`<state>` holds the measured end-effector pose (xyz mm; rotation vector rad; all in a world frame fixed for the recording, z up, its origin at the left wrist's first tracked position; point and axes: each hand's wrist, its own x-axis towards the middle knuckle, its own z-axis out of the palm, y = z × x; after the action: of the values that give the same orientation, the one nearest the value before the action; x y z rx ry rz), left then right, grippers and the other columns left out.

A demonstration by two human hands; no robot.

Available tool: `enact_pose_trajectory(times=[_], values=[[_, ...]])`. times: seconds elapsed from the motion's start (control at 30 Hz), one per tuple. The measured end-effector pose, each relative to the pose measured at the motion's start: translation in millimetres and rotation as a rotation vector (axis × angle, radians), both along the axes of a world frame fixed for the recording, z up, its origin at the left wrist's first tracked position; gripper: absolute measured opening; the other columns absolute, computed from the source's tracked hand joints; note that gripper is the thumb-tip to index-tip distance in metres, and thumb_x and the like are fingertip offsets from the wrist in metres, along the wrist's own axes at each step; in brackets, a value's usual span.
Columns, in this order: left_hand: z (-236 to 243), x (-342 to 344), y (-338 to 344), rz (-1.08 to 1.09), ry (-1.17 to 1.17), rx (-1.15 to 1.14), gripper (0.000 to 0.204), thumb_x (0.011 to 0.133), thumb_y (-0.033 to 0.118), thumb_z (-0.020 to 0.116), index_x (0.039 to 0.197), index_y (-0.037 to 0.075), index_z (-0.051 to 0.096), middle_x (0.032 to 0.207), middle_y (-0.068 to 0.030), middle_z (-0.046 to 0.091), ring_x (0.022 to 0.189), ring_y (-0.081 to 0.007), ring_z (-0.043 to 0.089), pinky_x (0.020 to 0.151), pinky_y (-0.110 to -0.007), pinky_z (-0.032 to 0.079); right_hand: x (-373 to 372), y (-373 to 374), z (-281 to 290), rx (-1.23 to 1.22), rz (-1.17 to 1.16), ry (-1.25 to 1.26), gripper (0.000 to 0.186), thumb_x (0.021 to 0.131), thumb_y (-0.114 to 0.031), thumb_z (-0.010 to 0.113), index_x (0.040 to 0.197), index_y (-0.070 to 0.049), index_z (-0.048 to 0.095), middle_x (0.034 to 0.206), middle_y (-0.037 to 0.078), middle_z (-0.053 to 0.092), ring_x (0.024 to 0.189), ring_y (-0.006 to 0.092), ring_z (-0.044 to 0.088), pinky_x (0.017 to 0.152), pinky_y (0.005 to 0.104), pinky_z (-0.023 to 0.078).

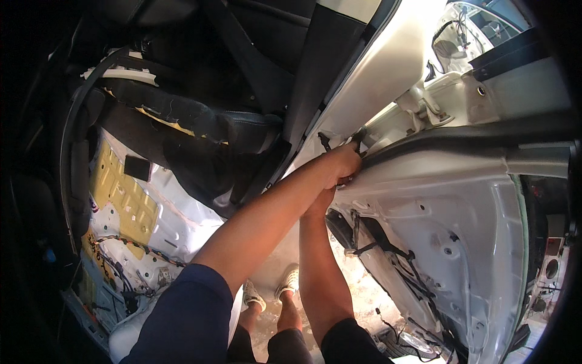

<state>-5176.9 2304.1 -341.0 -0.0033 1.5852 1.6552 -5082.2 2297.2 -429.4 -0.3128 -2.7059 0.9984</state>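
My left hand (345,164) is closed in the gap between the white car body pillar (370,67) and the white stripped door (418,200). A dark piece (360,136) sticks up just beyond its knuckles; I cannot make out whether the hand grips it. My right hand (319,203) is tucked just under the left wrist, close to the door's edge. Its fingers are mostly hidden by the left hand. A small black bracket-like part (325,141) shows on the pillar beside the hands. Along the door's top runs a black strip (461,134).
Left is the car's interior, with a black seat (182,115) whose yellow foam shows and a bare floor pan with a wiring harness (139,244). Black cables (406,261) hang along the door's inner side. My shoes (290,282) stand on the ground between body and door.
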Motion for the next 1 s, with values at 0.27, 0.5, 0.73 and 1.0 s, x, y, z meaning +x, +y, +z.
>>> enact_pose_trajectory(times=[0.27, 0.5, 0.73, 1.0], values=[[-11.0, 10.8, 2.1, 0.239, -0.236, 0.271, 0.034, 0.088, 0.018, 0.061, 0.121, 0.011, 0.065, 0.095, -0.0091, 0.061, 0.082, -0.0201, 0.054, 0.072, -0.035, 0.044, 17.7, -5.6, -9.4, -1.208, -0.205, 0.217, 0.029, 0.099, -0.014, 0.064, 0.124, -0.002, 0.059, 0.114, 0.007, 0.068, 0.104, 0.016, 0.064, 0.092, 0.0324, 0.051], [-29.9, 3.0, -11.7, 0.097, -0.06, 0.285, 0.032, 0.093, 0.022, 0.058, 0.123, 0.012, 0.061, 0.091, -0.0028, 0.059, 0.073, -0.0157, 0.055, 0.062, -0.032, 0.049, 93.7, -11.9, 33.6, -1.297, -0.355, -0.119, 0.022, 0.1, -0.012, 0.059, 0.12, -0.003, 0.057, 0.082, 0.0, 0.061, 0.06, 0.0079, 0.049, 0.055, 0.0245, 0.04], [-24.9, 1.7, -19.5, -0.015, 0.162, 0.153, 0.053, 0.095, 0.008, 0.052, 0.148, 0.011, 0.052, 0.089, -0.0036, 0.061, 0.07, -0.0141, 0.06, 0.059, -0.031, 0.054, 122.1, -20.2, 149.2, -1.413, -0.362, -0.056, 0.033, 0.104, -0.025, 0.057, 0.131, -0.005, 0.056, 0.079, -0.001, 0.054, 0.055, 0.0061, 0.043, 0.05, 0.0211, 0.031], [-48.2, -16.5, -21.1, -0.065, 0.106, 0.229, 0.035, 0.102, 0.027, 0.058, 0.13, 0.008, 0.066, 0.091, -0.0062, 0.069, 0.08, -0.0123, 0.064, 0.068, -0.031, 0.053, 36.9, -14.4, 131.5, -1.332, -0.349, 0.077, 0.03, 0.107, -0.032, 0.054, 0.119, -0.005, 0.062, 0.079, 0.001, 0.055, 0.047, 0.0065, 0.038, 0.042, 0.024, 0.028]])
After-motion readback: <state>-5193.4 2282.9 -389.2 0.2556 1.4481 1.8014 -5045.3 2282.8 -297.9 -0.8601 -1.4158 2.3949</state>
